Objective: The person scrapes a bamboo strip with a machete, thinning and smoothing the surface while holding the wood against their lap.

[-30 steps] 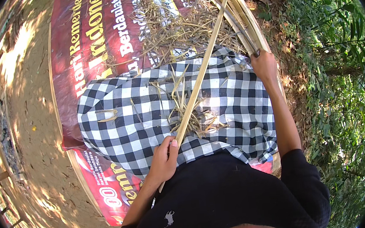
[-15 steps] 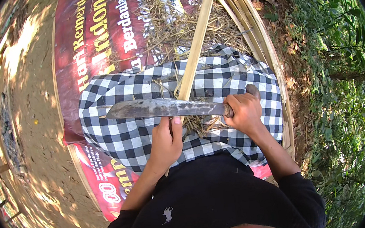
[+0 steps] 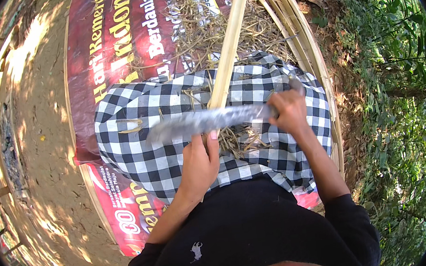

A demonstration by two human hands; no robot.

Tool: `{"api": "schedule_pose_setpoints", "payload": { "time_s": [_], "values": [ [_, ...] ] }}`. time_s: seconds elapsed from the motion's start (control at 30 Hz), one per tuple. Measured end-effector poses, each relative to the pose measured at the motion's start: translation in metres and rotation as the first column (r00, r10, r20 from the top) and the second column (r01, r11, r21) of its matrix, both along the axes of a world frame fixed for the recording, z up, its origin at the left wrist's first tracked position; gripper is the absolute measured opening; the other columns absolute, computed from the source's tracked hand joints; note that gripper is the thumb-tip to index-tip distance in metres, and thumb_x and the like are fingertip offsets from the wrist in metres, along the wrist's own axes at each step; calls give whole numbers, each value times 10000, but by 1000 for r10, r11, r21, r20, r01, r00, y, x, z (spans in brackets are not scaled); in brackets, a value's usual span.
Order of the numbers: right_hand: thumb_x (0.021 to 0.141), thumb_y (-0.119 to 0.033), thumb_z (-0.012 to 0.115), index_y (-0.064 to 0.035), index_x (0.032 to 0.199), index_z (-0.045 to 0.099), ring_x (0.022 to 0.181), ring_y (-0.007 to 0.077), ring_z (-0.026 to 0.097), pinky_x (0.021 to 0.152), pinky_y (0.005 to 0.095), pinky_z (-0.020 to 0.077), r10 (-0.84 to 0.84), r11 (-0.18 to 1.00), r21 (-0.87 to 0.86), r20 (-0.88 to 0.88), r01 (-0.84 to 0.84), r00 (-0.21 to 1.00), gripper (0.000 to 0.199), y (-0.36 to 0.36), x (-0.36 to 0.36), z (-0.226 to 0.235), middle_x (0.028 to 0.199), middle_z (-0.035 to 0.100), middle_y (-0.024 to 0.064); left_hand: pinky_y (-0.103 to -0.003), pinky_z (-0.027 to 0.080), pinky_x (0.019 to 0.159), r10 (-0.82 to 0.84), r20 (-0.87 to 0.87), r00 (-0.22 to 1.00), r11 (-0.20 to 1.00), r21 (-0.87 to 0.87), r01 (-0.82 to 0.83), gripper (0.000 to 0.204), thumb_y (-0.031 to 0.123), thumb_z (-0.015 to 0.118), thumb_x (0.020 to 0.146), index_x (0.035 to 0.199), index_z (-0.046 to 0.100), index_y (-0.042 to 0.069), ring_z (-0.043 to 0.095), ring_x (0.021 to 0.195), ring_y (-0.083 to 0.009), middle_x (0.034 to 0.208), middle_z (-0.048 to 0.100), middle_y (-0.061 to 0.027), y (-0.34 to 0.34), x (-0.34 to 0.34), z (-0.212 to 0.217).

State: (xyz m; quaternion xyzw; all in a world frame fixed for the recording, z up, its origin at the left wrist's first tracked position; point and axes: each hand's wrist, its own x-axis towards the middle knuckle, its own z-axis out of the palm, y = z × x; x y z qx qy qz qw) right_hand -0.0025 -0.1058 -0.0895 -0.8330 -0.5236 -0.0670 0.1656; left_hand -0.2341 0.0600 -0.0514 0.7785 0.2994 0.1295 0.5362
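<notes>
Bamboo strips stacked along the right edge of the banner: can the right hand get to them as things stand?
Probably not right away. The right hand is closed on the handle of the big knife, which lies across the bamboo slat. The bamboo strips lie uncovered just beyond it.

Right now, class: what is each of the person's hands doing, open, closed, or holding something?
Left hand: closed around the near end of the long pale bamboo strip.
Right hand: closed on the handle of the long grey-bladed knife.

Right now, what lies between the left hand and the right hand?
In the head view, the blurred knife blade spans from right hand to left hand, crossing the bamboo strip.
</notes>
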Motion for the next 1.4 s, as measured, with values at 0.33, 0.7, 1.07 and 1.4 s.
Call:
{"api": "schedule_pose_setpoints", "payload": {
  "time_s": [0.33, 0.7, 1.07, 1.4],
  "values": [
    [577, -170, 785, -127, 764, 608, 680, 306, 645, 706, 428, 502, 68, 986, -153, -11, -69, 998, 261, 1, -9, 23, 667, 628, 70, -412, 445, 526, -74, 73, 995, 997, -10, 75, 249, 171, 512, 1039, 1121, 512, -64, 608, 543, -287, 670, 617, -180, -11, -6, -17],
    [804, -194, 725, -45, 775, 639, 577, 387, 608, 559, 475, 459, -467, 884, -97, -135, 458, 874, 174, 3, 22, 37, 621, 611, 167, -291, 350, 449, -69, 80, 994, 855, -508, 100, 288, 237, 419, 1079, 1094, 536, -27, 456, 454, -110, 607, 506, -33, -5, -15, -30],
    [700, -197, 764, -67, 760, 624, 619, 367, 643, 646, 470, 516, -342, 938, -63, -26, 340, 939, 200, -4, 43, 11, 645, 654, 125, -208, 264, 352, -102, 192, 976, 372, -903, 216, 365, 335, 248, 1104, 1079, 488, 61, 263, 348, -58, 607, 376, 23, 12, -21, -17],
    [633, -173, 729, -89, 793, 631, 663, 372, 625, 747, 438, 538, -33, 999, 11, -58, 33, 998, 206, -8, 25, -1, 671, 628, 148, -206, 269, 343, -137, 178, 974, 383, -898, 218, 375, 369, 253, 1101, 1083, 477, 68, 274, 343, -57, 602, 362, 26, 11, -27, -26]
  ]
}}
